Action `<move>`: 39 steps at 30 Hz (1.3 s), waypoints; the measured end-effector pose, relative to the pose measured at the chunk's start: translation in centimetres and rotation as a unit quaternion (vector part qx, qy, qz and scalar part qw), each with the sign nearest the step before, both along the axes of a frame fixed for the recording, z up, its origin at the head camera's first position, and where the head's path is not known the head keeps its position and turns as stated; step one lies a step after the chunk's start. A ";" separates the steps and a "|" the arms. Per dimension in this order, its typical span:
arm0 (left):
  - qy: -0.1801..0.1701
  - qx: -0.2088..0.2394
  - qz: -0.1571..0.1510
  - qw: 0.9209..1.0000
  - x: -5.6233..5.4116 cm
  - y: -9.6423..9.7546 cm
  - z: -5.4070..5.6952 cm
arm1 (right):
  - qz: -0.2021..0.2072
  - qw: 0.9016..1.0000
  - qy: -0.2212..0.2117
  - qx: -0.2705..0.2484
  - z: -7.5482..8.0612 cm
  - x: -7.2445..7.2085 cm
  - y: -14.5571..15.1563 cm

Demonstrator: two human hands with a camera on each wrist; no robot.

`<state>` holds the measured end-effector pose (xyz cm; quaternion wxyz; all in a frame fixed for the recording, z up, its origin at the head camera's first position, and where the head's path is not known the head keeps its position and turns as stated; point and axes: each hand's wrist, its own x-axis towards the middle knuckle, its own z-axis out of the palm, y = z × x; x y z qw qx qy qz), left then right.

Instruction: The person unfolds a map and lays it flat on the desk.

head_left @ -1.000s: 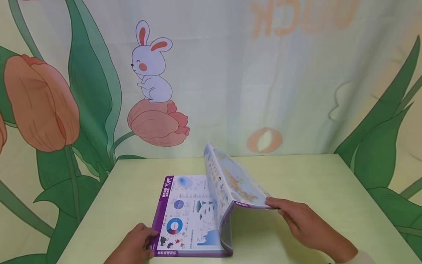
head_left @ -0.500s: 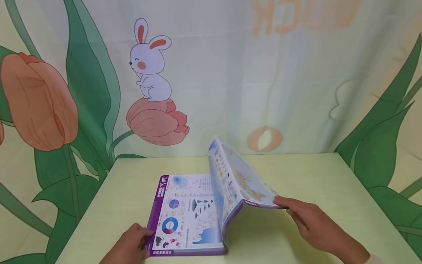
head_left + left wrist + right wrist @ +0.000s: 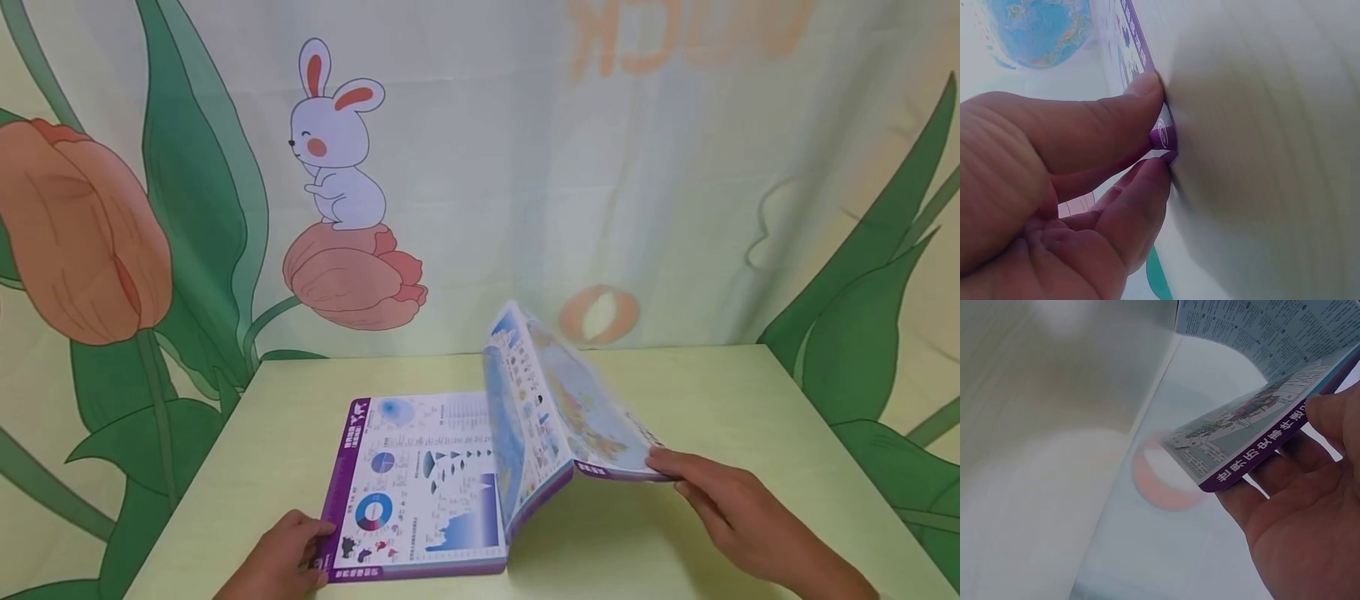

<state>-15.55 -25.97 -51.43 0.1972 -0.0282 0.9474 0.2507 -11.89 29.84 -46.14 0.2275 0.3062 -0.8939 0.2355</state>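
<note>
A folded, purple-edged world map (image 3: pixel 457 508) lies partly opened on the table, its left panel flat and showing charts and small pictures. My left hand (image 3: pixel 273 554) pinches the near left corner of that panel; in the left wrist view, thumb and fingers close on the purple corner (image 3: pixel 1163 137). My right hand (image 3: pixel 742 512) grips the near right edge of the raised section, thumb on top. Between the two hands the folds rise in a peak, with a coloured map on the right slope. From below, the right wrist view shows printed text and a purple border (image 3: pixel 1260 453).
The pale yellow-green table (image 3: pixel 720 392) stretches out on both sides of the map. Behind it hangs a curtain (image 3: pixel 480 167) printed with a rabbit, tulips and leaves, close to the table's far edge.
Both hands have moved apart, the left slightly left and the right further right. The raised section has shifted right and spread wider, uncovering more of the left panel.
</note>
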 end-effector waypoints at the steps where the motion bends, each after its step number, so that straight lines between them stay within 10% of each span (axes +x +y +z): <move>1: 0.000 0.000 -0.001 1.000 0.0 0.0 0.0 | 0.000 1.000 0.002 -0.003 -0.1 0.2 0.4; 24: -0.009 0.005 -0.008 1.000 -0.3 -0.4 -0.5 | -0.136 0.988 -0.074 -0.009 -3.7 5.7 9.2; 39: -0.006 -0.019 -0.006 1.000 -0.2 -0.2 -0.7 | -0.177 0.969 -0.164 0.055 -5.8 5.5 14.6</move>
